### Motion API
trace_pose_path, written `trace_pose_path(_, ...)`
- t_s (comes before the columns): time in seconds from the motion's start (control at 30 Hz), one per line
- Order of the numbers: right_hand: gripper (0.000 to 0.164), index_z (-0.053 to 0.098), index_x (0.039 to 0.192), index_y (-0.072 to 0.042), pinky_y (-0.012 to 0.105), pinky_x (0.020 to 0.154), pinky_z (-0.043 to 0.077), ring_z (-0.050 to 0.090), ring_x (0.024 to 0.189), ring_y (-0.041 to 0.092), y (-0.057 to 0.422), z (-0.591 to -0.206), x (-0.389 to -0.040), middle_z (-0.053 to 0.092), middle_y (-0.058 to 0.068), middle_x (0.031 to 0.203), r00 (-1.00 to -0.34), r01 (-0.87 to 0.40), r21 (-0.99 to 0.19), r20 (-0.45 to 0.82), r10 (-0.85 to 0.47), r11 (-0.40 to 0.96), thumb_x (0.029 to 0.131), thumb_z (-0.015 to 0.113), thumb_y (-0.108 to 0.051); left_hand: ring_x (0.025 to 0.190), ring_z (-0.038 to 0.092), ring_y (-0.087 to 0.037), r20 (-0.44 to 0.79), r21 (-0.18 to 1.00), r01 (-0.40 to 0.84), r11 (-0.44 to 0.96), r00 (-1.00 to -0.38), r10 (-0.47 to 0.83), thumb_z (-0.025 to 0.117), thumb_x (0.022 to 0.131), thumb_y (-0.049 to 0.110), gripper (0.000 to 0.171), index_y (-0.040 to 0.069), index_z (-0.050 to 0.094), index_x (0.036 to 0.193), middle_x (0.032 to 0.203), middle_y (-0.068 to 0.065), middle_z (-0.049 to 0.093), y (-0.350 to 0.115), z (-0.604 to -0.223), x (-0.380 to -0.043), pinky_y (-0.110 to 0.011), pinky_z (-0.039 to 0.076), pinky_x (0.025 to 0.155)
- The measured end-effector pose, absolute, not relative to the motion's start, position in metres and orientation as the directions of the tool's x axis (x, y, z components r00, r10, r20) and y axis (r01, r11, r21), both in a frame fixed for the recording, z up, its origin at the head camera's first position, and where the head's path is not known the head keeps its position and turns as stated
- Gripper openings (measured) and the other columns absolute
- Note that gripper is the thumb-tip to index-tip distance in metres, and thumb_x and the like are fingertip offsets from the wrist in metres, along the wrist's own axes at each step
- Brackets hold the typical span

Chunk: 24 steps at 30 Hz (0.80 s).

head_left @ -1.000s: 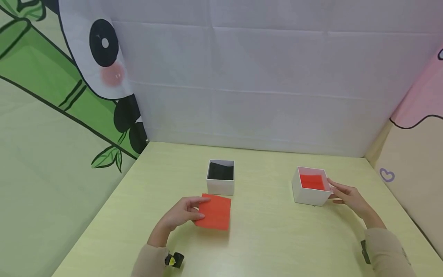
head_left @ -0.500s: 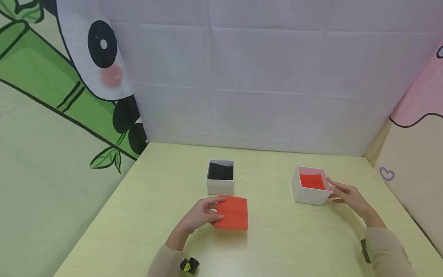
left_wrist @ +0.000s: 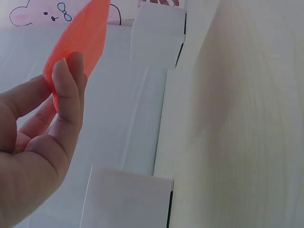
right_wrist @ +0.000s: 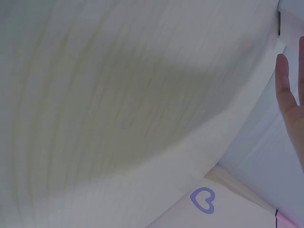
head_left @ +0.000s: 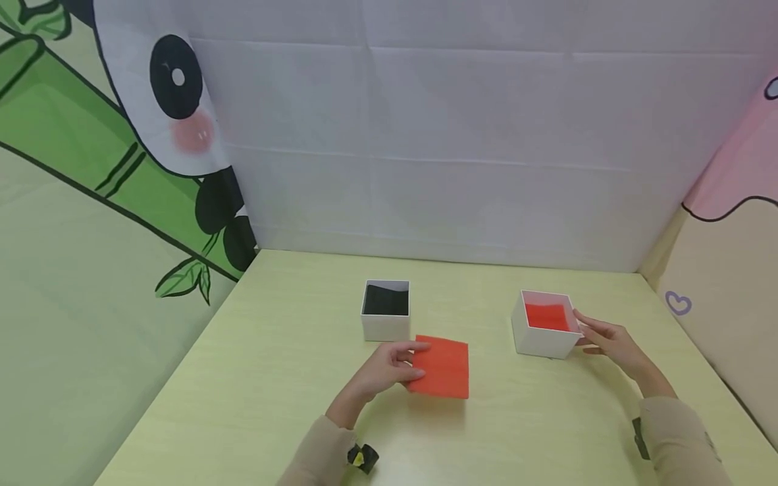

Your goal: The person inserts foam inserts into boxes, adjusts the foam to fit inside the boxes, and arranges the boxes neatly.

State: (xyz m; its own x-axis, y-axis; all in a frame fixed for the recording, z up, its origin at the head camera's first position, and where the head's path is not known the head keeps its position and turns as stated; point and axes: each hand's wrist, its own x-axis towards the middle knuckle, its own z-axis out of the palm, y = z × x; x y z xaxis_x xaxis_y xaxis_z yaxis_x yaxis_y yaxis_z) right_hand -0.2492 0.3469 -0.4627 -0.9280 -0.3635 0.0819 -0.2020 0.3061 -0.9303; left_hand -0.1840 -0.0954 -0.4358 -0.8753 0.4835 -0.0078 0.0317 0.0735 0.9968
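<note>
My left hand point(head_left: 389, 371) pinches a thin orange-red square sheet point(head_left: 444, 368) by its left edge, thumb on one face and fingers on the other. In the left wrist view the sheet point(left_wrist: 83, 35) bends slightly and is held above the table. My right hand point(head_left: 616, 344) is at the right side of a white open box point(head_left: 541, 343), its extended fingertips right at the wall and rim. Red sheet material point(head_left: 547, 317) lies inside that box. The right wrist view catches only some straight fingers point(right_wrist: 283, 78) at its right edge, beside a corner of the box.
A second white box point(head_left: 385, 329) stands further left, with black sheet material point(head_left: 387, 301) in it, just beyond my left hand. The pale wooden table point(head_left: 243, 378) meets a white cloth backdrop point(head_left: 456, 148). Printed side panels point(head_left: 91, 270) border it.
My left hand has moved to the right with the orange-red sheet, past the front of the black-filled box and closer to the other box. My right hand stays at its box.
</note>
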Motion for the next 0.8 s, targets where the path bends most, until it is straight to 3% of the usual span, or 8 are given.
trace_pose_path(0.27,0.042,0.032,0.135,-0.004,0.029,0.071,0.049,0.061,0.085,0.010,0.345,-0.462,-0.247,0.054,-0.025,0.106,-0.931,-0.199,-0.928,0.080,-0.356,0.314,0.095,0.043,-0.014,0.060,0.059,-0.017,-0.001,0.995,0.044,0.085,-0.882,0.471,0.064,0.080,0.000,0.041,0.002,0.055,0.120,0.087,-0.009,0.061,-0.078,-0.436,-0.197,-0.030,0.050,0.058)
trace_pose_path(0.5,0.043,0.032,0.135,-0.006,0.029,0.071,0.049,0.061,0.085,0.009,0.346,-0.462,-0.249,0.053,-0.027,0.105,-0.939,-0.178,-0.930,0.062,-0.339,0.323,0.095,0.044,-0.016,0.064,0.060,-0.018,0.005,0.995,0.050,0.086,-0.887,0.462,0.064,0.080,0.001,0.041,0.002,0.055,0.120,0.087,-0.009,0.061,-0.064,-0.423,-0.206,-0.034,0.051,0.060)
trace_pose_path(0.8,0.043,0.032,0.135,-0.005,0.029,0.071,0.049,0.061,0.085,0.010,0.345,-0.463,-0.249,0.054,-0.026,0.104,-0.944,-0.162,-0.933,0.052,-0.327,0.321,0.095,0.044,-0.017,0.054,0.058,-0.016,0.033,0.997,0.060,0.047,-0.898,0.439,0.066,0.079,0.000,0.042,0.000,0.056,0.119,0.078,-0.010,0.063,-0.042,-0.423,-0.222,-0.038,0.051,0.058)
